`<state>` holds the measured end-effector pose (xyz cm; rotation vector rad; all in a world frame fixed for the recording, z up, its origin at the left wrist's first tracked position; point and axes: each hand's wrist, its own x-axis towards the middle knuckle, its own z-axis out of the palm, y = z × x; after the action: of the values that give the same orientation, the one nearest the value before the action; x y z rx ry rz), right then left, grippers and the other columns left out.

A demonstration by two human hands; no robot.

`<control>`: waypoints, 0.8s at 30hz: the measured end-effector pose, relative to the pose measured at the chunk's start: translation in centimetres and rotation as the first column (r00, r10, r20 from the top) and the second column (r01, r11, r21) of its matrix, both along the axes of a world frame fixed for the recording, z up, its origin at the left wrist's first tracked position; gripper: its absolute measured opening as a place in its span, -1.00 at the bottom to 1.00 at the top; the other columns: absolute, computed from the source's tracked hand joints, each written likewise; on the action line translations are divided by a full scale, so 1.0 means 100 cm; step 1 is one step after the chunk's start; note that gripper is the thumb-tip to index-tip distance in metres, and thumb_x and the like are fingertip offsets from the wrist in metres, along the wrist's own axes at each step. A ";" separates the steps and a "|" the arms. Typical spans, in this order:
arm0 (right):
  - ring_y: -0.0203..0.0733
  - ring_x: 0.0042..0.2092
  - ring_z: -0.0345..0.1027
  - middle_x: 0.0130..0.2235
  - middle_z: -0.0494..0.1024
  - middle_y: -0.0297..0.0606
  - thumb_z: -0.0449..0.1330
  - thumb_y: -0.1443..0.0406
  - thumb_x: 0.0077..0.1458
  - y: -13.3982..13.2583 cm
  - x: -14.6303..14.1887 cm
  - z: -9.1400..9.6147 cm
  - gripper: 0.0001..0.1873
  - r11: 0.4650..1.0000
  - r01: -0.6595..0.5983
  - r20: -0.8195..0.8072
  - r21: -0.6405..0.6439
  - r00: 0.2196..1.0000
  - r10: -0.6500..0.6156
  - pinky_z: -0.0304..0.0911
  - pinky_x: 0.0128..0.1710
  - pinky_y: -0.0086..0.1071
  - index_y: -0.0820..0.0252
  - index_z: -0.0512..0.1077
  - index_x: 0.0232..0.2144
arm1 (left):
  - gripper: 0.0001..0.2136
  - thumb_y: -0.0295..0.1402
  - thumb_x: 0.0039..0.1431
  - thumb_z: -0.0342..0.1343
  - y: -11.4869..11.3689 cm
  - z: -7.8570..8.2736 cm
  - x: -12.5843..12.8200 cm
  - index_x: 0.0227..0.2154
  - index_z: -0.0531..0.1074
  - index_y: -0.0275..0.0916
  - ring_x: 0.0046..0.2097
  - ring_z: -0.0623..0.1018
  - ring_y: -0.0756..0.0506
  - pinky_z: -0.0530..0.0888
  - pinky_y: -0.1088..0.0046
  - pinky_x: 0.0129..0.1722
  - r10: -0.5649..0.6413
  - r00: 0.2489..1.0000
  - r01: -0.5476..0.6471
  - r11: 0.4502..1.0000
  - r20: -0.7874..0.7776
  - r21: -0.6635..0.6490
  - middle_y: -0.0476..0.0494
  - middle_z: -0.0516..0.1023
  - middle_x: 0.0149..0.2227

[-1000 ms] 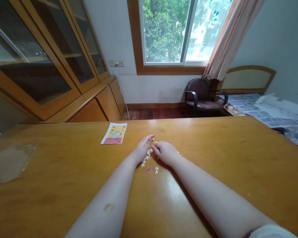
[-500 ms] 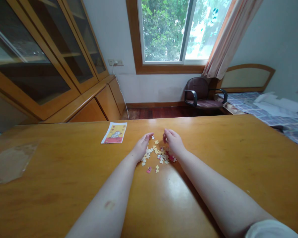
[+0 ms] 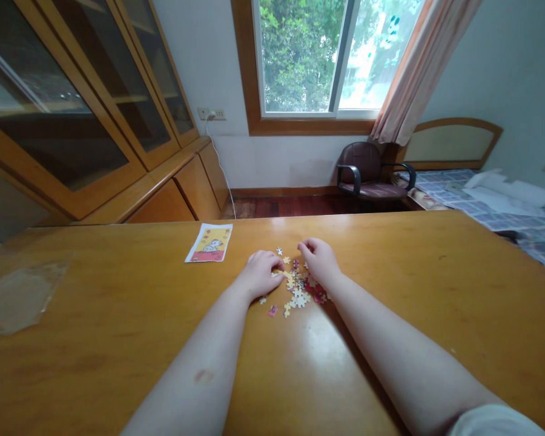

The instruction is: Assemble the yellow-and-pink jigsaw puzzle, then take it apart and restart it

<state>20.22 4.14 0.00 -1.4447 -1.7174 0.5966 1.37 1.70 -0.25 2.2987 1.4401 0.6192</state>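
Between my hands lies a loose pile of jigsaw puzzle pieces (image 3: 300, 297), some yellow, some pink, some pale. My left hand (image 3: 261, 275) rests at the pile's left side, fingers curled and thumb bent in, with a yellowish puzzle piece (image 3: 280, 274) between the fingertips. On the right edge of the pile, my right hand (image 3: 320, 259) is closed, thumb against the fingers; whatever it pinches is hidden. A pink puzzle piece (image 3: 272, 310) and a yellow one (image 3: 287, 310) lie nearer me. One small white piece (image 3: 279, 251) sits beyond the pile.
A picture card (image 3: 209, 243) with a white cartoon animal lies at the far left of the wooden table (image 3: 163, 315). A clear plastic bag (image 3: 22, 297) is at the left. Past the table stand a chair (image 3: 363, 169), a bed (image 3: 508, 206) and a glass-fronted cabinet (image 3: 163, 175).
My left hand has turned palm-down and come nearer me, its fingers curling over pieces at the left. Pieces there have shifted right into the pile. My right hand has barely moved.
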 end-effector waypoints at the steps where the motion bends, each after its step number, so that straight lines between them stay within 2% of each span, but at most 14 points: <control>1: -0.22 -0.40 0.27 -0.50 0.44 -0.32 0.07 0.14 0.11 0.003 0.003 0.000 -0.69 0.999 0.031 -0.087 -0.026 0.996 -0.033 0.11 -0.35 -0.37 0.20 0.45 -0.51 | -0.92 -0.31 -0.01 0.19 0.000 0.000 0.000 -0.42 0.53 -0.13 -0.13 0.44 -0.22 0.33 0.18 0.01 0.002 1.000 -0.002 1.000 -0.006 -0.006 -0.13 0.54 -0.28; 4: -0.22 -0.38 0.28 -0.51 0.43 -0.35 0.09 0.11 0.04 0.009 0.009 0.000 -0.69 0.992 0.086 -0.316 -0.090 0.942 -0.110 0.13 -0.34 -0.38 0.20 0.45 -0.51 | -0.92 -0.27 0.02 0.21 0.002 0.000 0.000 -0.45 0.50 -0.14 -0.14 0.44 -0.23 0.34 0.18 -0.02 0.001 0.999 -0.001 1.000 -0.035 -0.008 -0.13 0.54 -0.30; 7: -0.23 -0.38 0.27 -0.50 0.42 -0.34 0.12 0.09 -0.02 0.012 0.012 0.001 -0.70 0.986 0.120 -0.469 -0.117 0.869 -0.161 0.15 -0.32 -0.39 0.21 0.45 -0.51 | -0.92 -0.27 0.03 0.22 0.004 -0.003 0.000 -0.44 0.49 -0.14 -0.14 0.45 -0.23 0.34 0.19 -0.04 -0.002 0.998 0.001 1.000 -0.062 -0.015 -0.14 0.54 -0.29; 10: -0.26 -0.42 0.23 -0.51 0.37 -0.35 0.13 0.06 -0.05 0.014 0.015 0.000 -0.67 0.982 0.130 -0.539 -0.136 0.822 -0.183 0.14 -0.35 -0.39 0.22 0.44 -0.51 | -0.91 -0.27 0.03 0.23 0.005 -0.004 0.000 -0.43 0.49 -0.15 -0.13 0.45 -0.22 0.35 0.20 -0.04 -0.017 0.999 0.016 0.999 -0.037 -0.029 -0.14 0.54 -0.27; 14: -0.27 -0.45 0.20 -0.51 0.36 -0.36 0.14 0.05 -0.06 0.018 0.017 -0.003 -0.66 0.983 0.107 -0.549 -0.146 0.818 -0.171 0.13 -0.37 -0.39 0.23 0.44 -0.51 | -0.95 -0.33 0.04 0.21 0.005 -0.001 0.002 -0.44 0.47 -0.16 -0.17 0.47 -0.20 0.37 0.23 -0.07 -0.041 0.999 0.041 0.998 -0.006 -0.037 -0.12 0.54 -0.32; 17: -0.26 -0.43 0.22 -0.51 0.37 -0.36 0.14 0.07 -0.04 0.017 0.016 -0.004 -0.68 0.984 0.105 -0.527 -0.142 0.834 -0.164 0.13 -0.35 -0.39 0.23 0.44 -0.50 | -0.98 -0.40 0.05 0.16 0.003 0.001 0.003 -0.45 0.47 -0.16 -0.22 0.49 -0.17 0.39 0.28 -0.13 -0.059 0.998 0.060 0.997 0.024 -0.041 -0.09 0.54 -0.37; 19: -0.26 -0.42 0.24 -0.51 0.38 -0.36 0.13 0.09 -0.01 0.014 0.013 -0.003 -0.70 0.988 0.071 -0.475 -0.137 0.871 -0.128 0.14 -0.34 -0.39 0.23 0.44 -0.51 | -0.95 -0.41 0.07 0.14 0.003 0.001 0.004 -0.41 0.49 -0.15 -0.25 0.50 -0.15 0.41 0.31 -0.17 -0.050 0.995 0.054 0.998 0.086 -0.045 -0.09 0.55 -0.36; 22: -0.27 -0.40 0.25 -0.49 0.42 -0.36 0.17 0.14 0.03 0.006 0.006 -0.003 -0.75 0.987 -0.126 -0.234 -0.099 0.967 0.100 0.12 -0.33 -0.40 0.21 0.45 -0.50 | -0.91 -0.37 0.09 0.12 0.003 0.002 0.004 -0.35 0.50 -0.15 -0.23 0.52 -0.15 0.42 0.32 -0.16 0.010 0.983 -0.003 0.999 0.186 -0.036 -0.09 0.57 -0.32; 24: -0.28 -0.39 0.23 -0.48 0.42 -0.36 0.22 0.17 0.04 0.001 0.001 -0.003 -0.79 0.960 -0.275 -0.004 -0.057 0.961 0.275 0.10 -0.33 -0.41 0.21 0.47 -0.49 | -0.90 -0.34 0.09 0.12 0.005 0.002 0.003 -0.34 0.50 -0.17 -0.19 0.53 -0.15 0.42 0.31 -0.12 0.056 0.972 -0.052 0.998 0.228 -0.025 -0.10 0.58 -0.29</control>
<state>20.36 4.22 -0.26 -1.2537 -1.9350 0.7968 1.70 2.16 -0.07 2.0998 1.3954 0.8517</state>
